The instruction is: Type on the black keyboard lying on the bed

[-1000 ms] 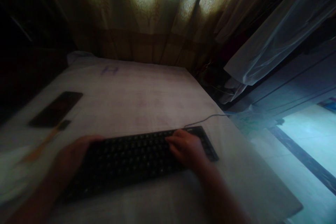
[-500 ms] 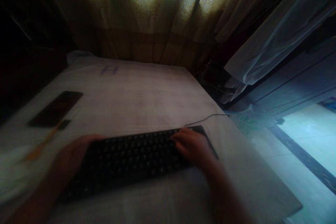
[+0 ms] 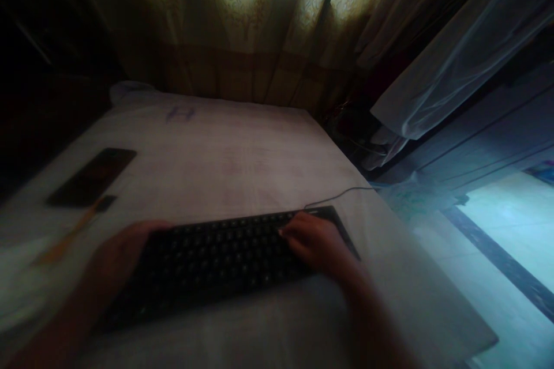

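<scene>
A long black computer keyboard [image 3: 225, 259] lies on the near part of a table [image 3: 242, 150] covered with a pale, whitish cloth, its length running left to right and slightly skewed. A thin grey cable [image 3: 341, 195] leaves its far right corner and runs off over the table's right edge.

The left hand [image 3: 115, 256] is at the keyboard's left end, touching it. The picture is dim and blurred there, so I cannot tell whether the fingers clasp the edge or only lie against it. The right hand [image 3: 318, 242] lies palm down on the keys near the right end, its fingers loosely bent and resting on the keys, gripping nothing.

Well to the left, apart from the keyboard, a flat dark rectangular phone [image 3: 93, 177] lies on the cloth. Just beside its near end is a small dark piece [image 3: 105, 203], and from it a slim yellowish stick [image 3: 64, 239] stretches toward the near left. What these two are is too blurred to tell.

Behind the table hang beige patterned curtains [image 3: 246, 11]. To the right is a translucent pale sheet [image 3: 454, 57], and below it a light tiled floor [image 3: 511, 213].

Against a second ago, the right hand sits a little nearer the keyboard's right end. Since half a second ago it has hardly shifted. The left hand, the keyboard and the phone lie as they did.
</scene>
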Tool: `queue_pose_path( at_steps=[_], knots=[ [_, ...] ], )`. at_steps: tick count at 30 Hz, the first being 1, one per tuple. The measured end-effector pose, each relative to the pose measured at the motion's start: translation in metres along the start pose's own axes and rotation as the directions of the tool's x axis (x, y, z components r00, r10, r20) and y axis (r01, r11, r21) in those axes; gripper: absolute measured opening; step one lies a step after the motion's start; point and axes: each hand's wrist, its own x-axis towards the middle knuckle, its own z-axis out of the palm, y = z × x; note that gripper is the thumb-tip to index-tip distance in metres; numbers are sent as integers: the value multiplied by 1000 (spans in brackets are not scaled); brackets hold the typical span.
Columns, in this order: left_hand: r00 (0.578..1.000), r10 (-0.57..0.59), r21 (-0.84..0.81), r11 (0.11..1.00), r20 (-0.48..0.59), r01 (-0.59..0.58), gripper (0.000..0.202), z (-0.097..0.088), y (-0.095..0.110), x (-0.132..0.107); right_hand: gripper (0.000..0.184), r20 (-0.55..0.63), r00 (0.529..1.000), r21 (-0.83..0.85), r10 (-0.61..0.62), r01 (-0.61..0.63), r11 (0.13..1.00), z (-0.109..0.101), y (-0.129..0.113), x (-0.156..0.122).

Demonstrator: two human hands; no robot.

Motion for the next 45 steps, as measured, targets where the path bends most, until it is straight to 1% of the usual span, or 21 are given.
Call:
queue_pose_path(
  at_steps=[6,10,16,20,25,29,33,35,38,40,42,45],
  knots=[
    [1000,-26,-9,1000,3,26,60,0,6,-1,13,44,999,13,29,-29,999,-4,-1,0],
    [1000,-4,-16,1000,-5,4,60,-1,10,-3,15,79,996,31,45,-47,998,-6,-1,-1],
    [999,39,-46,998,-9,-39,56,0,3,-3,18,106,992,65,65,-72,995,-9,-5,-1],
    [1000,12,-21,1000,-5,-12,60,1,-1,0,20,131,989,72,74,-83,994,-11,-8,-1],
    [998,59,-35,998,-24,-60,56,1,-2,-2,22,149,986,88,79,-93,992,-12,-8,-2],
    [998,59,-6,998,-6,-59,55,0,2,-3,22,164,984,113,72,-91,989,-11,-7,-3],
    [1000,23,26,999,-19,-22,56,-1,8,-1,22,178,982,126,59,-82,989,-11,-5,-4],
    [1000,23,18,1000,-20,-22,56,-1,9,-2,20,145,989,152,35,-58,987,-10,-3,-4],
    [998,55,-14,998,-28,-56,54,0,9,-5,17,3,1000,171,6,-7,985,-7,-1,-1],
    [997,70,-35,997,-44,-71,52,1,7,-6,17,-75,997,129,-5,14,992,-4,1,1],
    [996,77,-34,996,-44,-78,52,1,3,-6,17,-94,995,69,-16,22,997,0,2,2],
    [997,77,-5,997,-22,-77,54,1,0,-3,16,-85,996,6,-27,28,1000,3,4,3]
  ],
)
